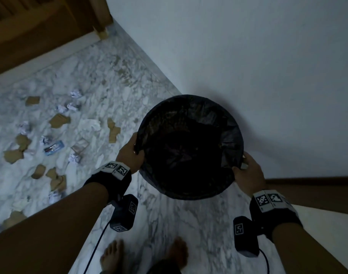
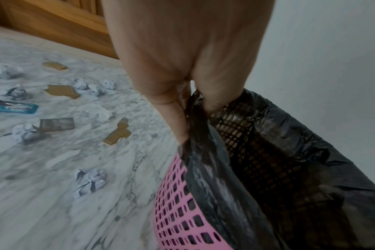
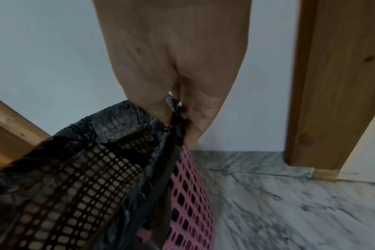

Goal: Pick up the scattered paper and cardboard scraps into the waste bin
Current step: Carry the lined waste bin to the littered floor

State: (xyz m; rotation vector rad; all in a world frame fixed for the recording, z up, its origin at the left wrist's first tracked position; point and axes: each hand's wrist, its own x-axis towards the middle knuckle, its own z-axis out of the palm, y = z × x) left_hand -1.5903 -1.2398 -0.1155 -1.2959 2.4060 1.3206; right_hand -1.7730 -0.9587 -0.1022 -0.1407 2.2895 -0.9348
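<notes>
A pink mesh waste bin [image 1: 191, 147] lined with a black bag is held between both hands near the white wall. My left hand [image 1: 132, 153] grips its left rim [image 2: 193, 121], thumb inside and fingers outside on the bag. My right hand [image 1: 246, 171] grips the right rim [image 3: 176, 121] the same way. The pink mesh wall [image 2: 176, 211] shows below the bag's fold. Several brown cardboard scraps [image 1: 59, 120] and crumpled white paper balls [image 1: 75, 158] lie scattered on the marble floor to the left; one paper ball [image 2: 89, 181] lies close to the bin.
A blue packet [image 1: 54, 148] lies among the scraps. A wooden door and frame [image 1: 50, 26] stand at the far left, another wooden post [image 3: 332, 84] on the right. The white wall [image 1: 248, 56] is just behind the bin. My bare feet [image 1: 111, 256] are below.
</notes>
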